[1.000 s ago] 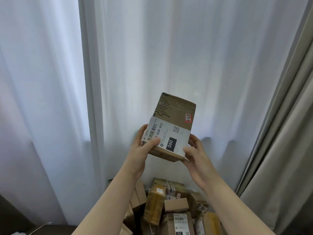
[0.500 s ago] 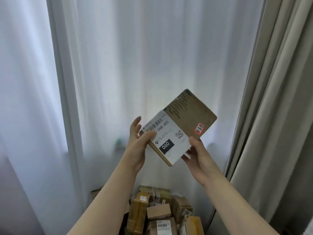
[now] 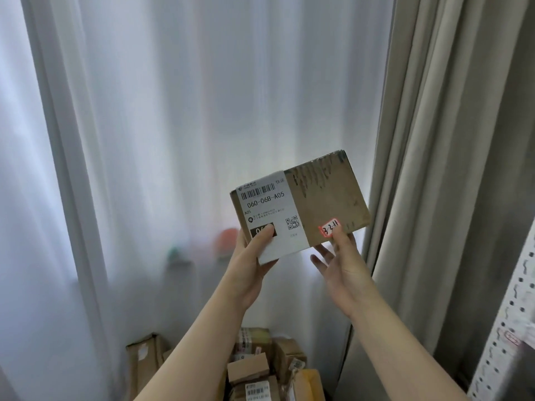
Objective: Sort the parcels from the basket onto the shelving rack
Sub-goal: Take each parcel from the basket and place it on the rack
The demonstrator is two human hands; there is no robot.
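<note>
You've swung the labelled cardboard parcel [image 3: 301, 204] level: left hand [image 3: 252, 264] grips its corner, right hand [image 3: 341, 264] props it, fingers spread. More parcels [image 3: 252, 369] wait below your wrists, unshelved.

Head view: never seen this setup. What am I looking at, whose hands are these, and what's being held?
There is no robot here. A person wears one wide-angle camera on the head, looking forward and down, so both bare arms are their own. The left hand grips a cardboard parcel at its lower left corner, thumb across the white shipping label. The right hand touches the lower edge by a red handwritten sticker. A sheer white curtain hangs behind. Below lies a pile of parcels. At far right stands a perforated white rack post.
</note>
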